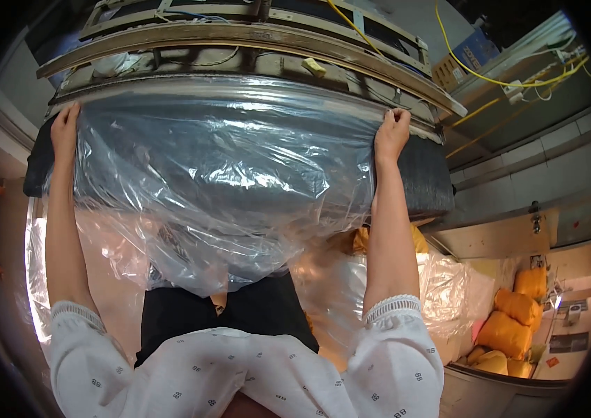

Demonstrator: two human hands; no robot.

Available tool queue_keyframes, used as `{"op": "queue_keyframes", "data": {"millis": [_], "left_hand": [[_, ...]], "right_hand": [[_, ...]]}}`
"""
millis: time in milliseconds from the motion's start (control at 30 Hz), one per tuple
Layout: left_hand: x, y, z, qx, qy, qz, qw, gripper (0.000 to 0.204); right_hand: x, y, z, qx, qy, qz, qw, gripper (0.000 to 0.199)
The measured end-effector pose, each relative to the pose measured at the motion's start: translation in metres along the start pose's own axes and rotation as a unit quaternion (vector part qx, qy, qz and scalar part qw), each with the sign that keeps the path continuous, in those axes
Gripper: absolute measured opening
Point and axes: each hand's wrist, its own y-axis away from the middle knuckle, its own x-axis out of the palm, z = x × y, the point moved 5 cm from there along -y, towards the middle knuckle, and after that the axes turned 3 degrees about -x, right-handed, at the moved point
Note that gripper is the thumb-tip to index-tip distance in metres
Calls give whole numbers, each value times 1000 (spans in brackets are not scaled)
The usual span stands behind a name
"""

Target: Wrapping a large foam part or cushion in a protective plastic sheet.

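A large sheet of clear plastic film (239,160) is stretched between my hands across a long dark padded roll or bench (421,174), and it hangs down toward my lap in folds. At the far left, my left hand (65,132) pinches the upper left corner of the film. My right hand (393,132) grips its upper right corner, fingers closed. The film's far edge lies along a pale strip at the front of the machine. Both arms reach forward, about level with each other.
Beyond the film runs a wooden bar (267,36) of a machine frame, with a small yellow block (314,67) behind it. Yellow cable (476,76) and a blue carton (473,50) are at the back right. Orange bundles (508,334) and wrapped plastic (448,292) lie at the lower right.
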Motion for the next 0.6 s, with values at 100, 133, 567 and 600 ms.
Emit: {"op": "queue_keyframes", "data": {"millis": [100,133,567,600], "left_hand": [[20,-18,-8,-3,73,-29,997,33],[26,-22,-10,-5,75,-28,997,33],[36,-51,3,10,-48,-45,998,31],[38,-51,3,40,-72,-65,994,33]], "right_hand": [[6,-6,-2,-11,48,1,999,13],[8,-9,-3,-18,77,6,997,14],[15,-14,4,54,156,8,986,24],[14,-16,2,52,160,8,986,24]]}}
